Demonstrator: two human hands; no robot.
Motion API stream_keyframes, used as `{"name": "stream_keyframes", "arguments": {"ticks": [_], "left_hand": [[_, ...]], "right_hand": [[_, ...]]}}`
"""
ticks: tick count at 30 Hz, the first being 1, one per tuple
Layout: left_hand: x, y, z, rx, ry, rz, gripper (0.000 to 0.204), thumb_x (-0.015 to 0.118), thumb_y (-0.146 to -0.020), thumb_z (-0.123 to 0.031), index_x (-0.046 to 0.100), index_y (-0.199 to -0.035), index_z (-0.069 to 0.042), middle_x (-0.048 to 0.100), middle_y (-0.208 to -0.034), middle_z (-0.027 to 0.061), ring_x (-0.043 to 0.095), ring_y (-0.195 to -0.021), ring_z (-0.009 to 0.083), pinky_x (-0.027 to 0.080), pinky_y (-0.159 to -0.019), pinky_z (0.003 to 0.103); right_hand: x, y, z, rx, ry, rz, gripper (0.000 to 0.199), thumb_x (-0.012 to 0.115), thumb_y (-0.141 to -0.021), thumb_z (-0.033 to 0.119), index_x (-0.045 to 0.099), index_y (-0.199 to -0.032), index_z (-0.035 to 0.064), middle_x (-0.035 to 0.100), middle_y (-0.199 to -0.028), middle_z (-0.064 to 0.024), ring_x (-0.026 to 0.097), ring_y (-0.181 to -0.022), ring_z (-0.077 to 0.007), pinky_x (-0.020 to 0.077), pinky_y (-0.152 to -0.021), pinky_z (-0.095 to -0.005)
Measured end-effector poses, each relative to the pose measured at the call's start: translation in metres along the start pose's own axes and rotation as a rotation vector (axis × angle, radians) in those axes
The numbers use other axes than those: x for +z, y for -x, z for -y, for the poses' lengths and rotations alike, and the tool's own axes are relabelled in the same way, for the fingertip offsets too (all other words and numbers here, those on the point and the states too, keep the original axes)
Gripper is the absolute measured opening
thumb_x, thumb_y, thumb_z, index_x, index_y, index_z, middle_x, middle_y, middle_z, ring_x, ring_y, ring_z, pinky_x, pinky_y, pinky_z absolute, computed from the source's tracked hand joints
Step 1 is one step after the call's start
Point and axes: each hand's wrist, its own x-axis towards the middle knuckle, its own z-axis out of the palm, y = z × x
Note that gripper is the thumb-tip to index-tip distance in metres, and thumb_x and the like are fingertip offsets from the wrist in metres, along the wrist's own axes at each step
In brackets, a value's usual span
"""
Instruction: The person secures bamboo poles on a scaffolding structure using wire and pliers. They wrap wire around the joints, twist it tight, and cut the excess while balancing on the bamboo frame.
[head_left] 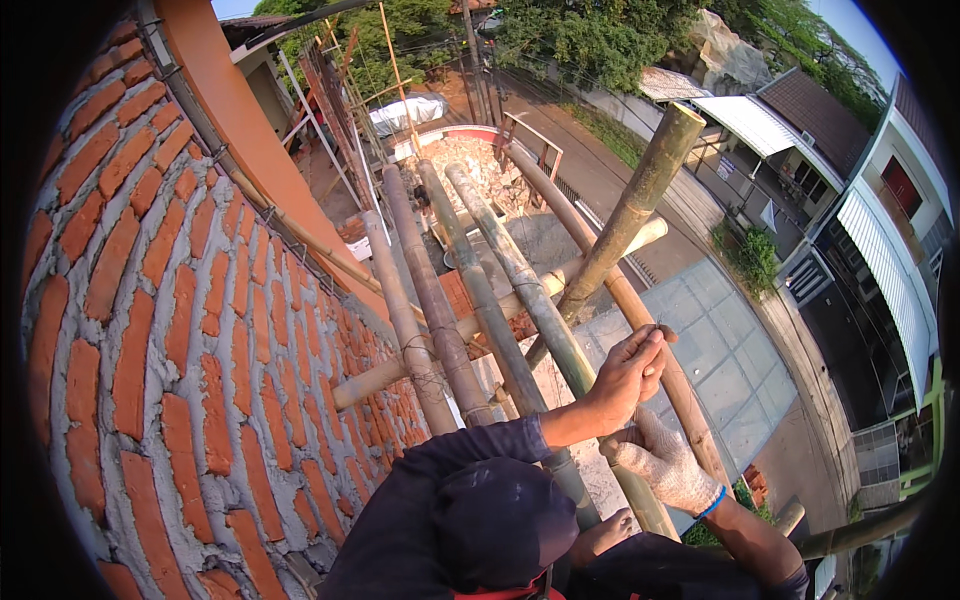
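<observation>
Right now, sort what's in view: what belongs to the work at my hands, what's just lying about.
Likely in the work:
left hand, bare
right hand, gloved
bamboo poles around them

Seemingly just lying about:
rubble heap
pale cover, far back

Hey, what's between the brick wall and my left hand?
In the head view, several bamboo poles lie between the brick wall and your bare left hand.
</observation>
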Motion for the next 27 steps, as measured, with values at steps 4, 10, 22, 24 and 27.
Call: {"name": "stream_keyframes", "arguments": {"ticks": [4, 10, 22, 24, 27], "left_hand": [[-0.015, -0.010, -0.036, 0.103, 0.102, -0.215, 0.025, 0.048, -0.110, -0.032, 0.058, -0.117, -0.010, 0.034, -0.070, -0.0070, 0.027, -0.052, 0.0041, 0.024, -0.045, 0.021], [-0.055, -0.001, -0.120, 0.521, 0.142, -0.241, 0.024, 0.050, -0.109, -0.027, 0.058, -0.117, -0.007, 0.034, -0.069, -0.0058, 0.026, -0.051, 0.0055, 0.026, -0.045, 0.023], [-0.086, 0.011, -0.221, 0.716, 0.007, -0.349, 0.021, 0.045, -0.110, -0.021, 0.058, -0.110, -0.005, 0.028, -0.064, -0.0054, 0.024, -0.048, 0.0061, 0.023, -0.044, 0.024], [-0.092, 0.004, -0.233, 0.749, -0.023, -0.389, 0.022, 0.044, -0.111, -0.023, 0.058, -0.109, -0.007, 0.029, -0.064, -0.0067, 0.025, -0.048, 0.0057, 0.023, -0.043, 0.024], [-0.107, 0.003, -0.249, 0.726, 0.015, -0.537, 0.023, 0.043, -0.111, -0.025, 0.058, -0.109, -0.007, 0.029, -0.064, -0.0068, 0.024, -0.048, 0.0052, 0.022, -0.042, 0.024]], "right_hand": [[-0.004, 0.004, 0.020, -0.009, 0.108, -0.199, 0.037, 0.062, -0.102, 0.024, 0.063, -0.125, -0.0036, 0.071, -0.094, -0.0141, 0.066, -0.081, -0.0160, 0.0526, -0.075, -0.0334], [-0.045, 0.028, 0.051, -0.084, 0.513, -0.381, 0.019, 0.062, -0.095, 0.007, 0.072, -0.109, -0.0005, 0.071, -0.088, -0.0188, 0.069, -0.074, -0.0263, 0.0534, -0.070, -0.0350], [-0.106, 0.037, 0.012, -0.219, 0.779, -0.619, 0.018, 0.061, -0.093, 0.004, 0.071, -0.107, -0.0004, 0.074, -0.095, -0.0187, 0.073, -0.088, -0.0311, 0.0560, -0.078, -0.0361], [-0.102, 0.036, 0.006, -0.199, 0.735, -0.569, 0.018, 0.062, -0.092, 0.004, 0.070, -0.108, -0.0001, 0.074, -0.094, -0.0181, 0.073, -0.091, -0.0326, 0.0562, -0.079, -0.0381], [-0.099, 0.035, 0.006, -0.207, 0.807, -0.568, 0.014, 0.063, -0.090, 0.005, 0.070, -0.103, 0.0016, 0.073, -0.089, -0.0162, 0.071, -0.084, -0.0344, 0.0555, -0.082, -0.0393]]}}
